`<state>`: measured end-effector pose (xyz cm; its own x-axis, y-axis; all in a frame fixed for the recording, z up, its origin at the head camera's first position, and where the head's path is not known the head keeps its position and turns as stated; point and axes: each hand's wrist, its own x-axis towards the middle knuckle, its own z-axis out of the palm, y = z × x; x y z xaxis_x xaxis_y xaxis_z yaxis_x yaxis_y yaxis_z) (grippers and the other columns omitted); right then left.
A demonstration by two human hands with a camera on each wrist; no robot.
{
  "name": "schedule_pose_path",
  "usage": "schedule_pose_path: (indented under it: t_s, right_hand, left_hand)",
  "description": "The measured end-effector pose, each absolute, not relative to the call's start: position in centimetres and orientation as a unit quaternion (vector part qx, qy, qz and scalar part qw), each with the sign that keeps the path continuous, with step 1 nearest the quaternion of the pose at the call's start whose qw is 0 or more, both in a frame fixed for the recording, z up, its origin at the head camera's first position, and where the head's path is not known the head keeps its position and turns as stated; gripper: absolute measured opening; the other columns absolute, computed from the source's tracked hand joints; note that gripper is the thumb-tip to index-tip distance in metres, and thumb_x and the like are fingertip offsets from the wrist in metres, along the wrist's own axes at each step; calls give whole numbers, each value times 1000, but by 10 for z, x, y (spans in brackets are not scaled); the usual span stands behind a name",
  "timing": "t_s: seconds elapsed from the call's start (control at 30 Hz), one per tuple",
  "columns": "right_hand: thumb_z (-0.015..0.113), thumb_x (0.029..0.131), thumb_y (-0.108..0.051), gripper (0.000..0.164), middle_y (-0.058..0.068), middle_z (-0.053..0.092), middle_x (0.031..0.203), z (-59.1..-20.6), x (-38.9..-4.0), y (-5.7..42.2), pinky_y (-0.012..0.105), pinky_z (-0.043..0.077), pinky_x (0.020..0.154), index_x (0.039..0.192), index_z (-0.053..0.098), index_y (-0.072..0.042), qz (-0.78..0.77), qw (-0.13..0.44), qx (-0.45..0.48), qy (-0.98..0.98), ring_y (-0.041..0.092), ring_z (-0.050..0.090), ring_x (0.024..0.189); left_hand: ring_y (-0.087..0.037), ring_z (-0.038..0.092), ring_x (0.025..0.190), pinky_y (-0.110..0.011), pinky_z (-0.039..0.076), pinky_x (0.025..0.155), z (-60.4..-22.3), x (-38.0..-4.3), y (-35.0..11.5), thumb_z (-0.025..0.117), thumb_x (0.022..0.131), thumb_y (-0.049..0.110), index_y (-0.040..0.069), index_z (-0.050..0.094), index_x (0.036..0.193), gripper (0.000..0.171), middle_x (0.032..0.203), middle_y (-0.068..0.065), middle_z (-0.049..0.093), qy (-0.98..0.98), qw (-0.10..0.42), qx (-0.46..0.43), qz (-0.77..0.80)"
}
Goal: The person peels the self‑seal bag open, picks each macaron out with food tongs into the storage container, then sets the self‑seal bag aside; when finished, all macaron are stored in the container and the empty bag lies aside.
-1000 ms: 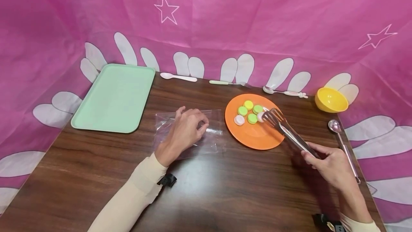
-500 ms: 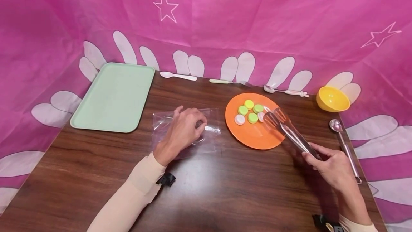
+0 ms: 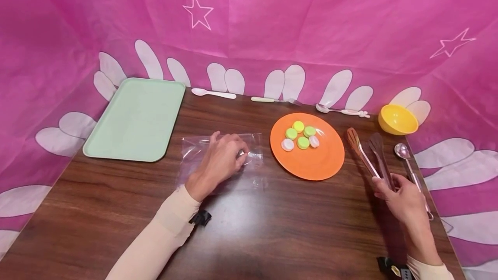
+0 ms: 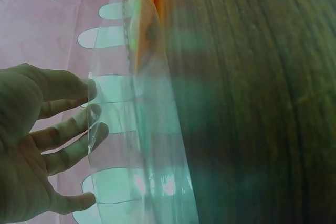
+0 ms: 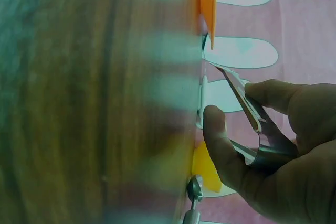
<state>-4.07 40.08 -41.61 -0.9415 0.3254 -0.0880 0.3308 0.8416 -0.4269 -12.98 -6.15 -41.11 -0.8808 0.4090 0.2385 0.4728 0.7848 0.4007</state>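
My left hand [image 3: 221, 161] is at a clear plastic bag [image 3: 254, 165] on the table. In the left wrist view, thumb and fingertips pinch the edge of the bag [image 4: 163, 156], which stands raised. My right hand [image 3: 406, 200] grips metal tongs [image 3: 383, 165] by the handle end. The two arms of the tongs are spread apart beside the plate, with nothing between them. An orange plate [image 3: 311, 167] holds small macaron-like pieces: one yellow [image 3: 298, 126], three green [image 3: 303, 143] and two pale pink [image 3: 287, 144].
A mint green tray [image 3: 136, 118] lies at the left. Along the back edge are a white spoon [image 3: 214, 93], a fork [image 3: 264, 99] and a rabbit-handled spoon [image 3: 342, 110]. At the right stand a yellow bowl [image 3: 397, 120] and a metal scoop [image 3: 402, 151].
The tongs have moved off the plate to the right, and their arms have spread wider. The pieces stay on the plate. My left hand has hardly moved at the bag.
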Motion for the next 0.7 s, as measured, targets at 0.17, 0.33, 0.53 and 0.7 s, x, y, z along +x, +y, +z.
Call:
schedule_pose_path:
  t_s: [0.17,0.33,0.53,0.7]
  right_hand:
    - [69,102,-48,63,22,79,92,-418,-44,404,30,42,64,125,62,10,-207,36,182,961,25,73,72]
    - [72,99,-47,60,34,72,95,-416,-46,403,41,48,62,111,64,11,-156,49,156,974,47,67,80]
    - [69,100,-50,62,37,64,90,-416,-47,401,51,48,59,105,60,11,-126,65,147,979,50,62,74]
    - [70,100,-48,79,50,42,129,-413,-49,381,77,47,83,137,42,16,-138,12,153,978,67,50,111]
  left_hand:
    - [-26,73,113,-73,36,121,-414,-129,-60,79,93,14,19,82,87,9,105,0,78,-944,53,-246,-215]
    - [-27,73,111,-74,36,120,-419,-131,-58,79,93,14,20,82,86,9,106,-1,79,-946,48,-253,-200]
    - [-27,73,105,-74,38,117,-421,-131,-57,80,91,14,20,81,85,9,101,-1,77,-947,53,-254,-189]
    - [-26,74,109,-73,38,118,-420,-132,-60,77,94,16,18,83,92,7,103,-1,79,-945,59,-249,-202]
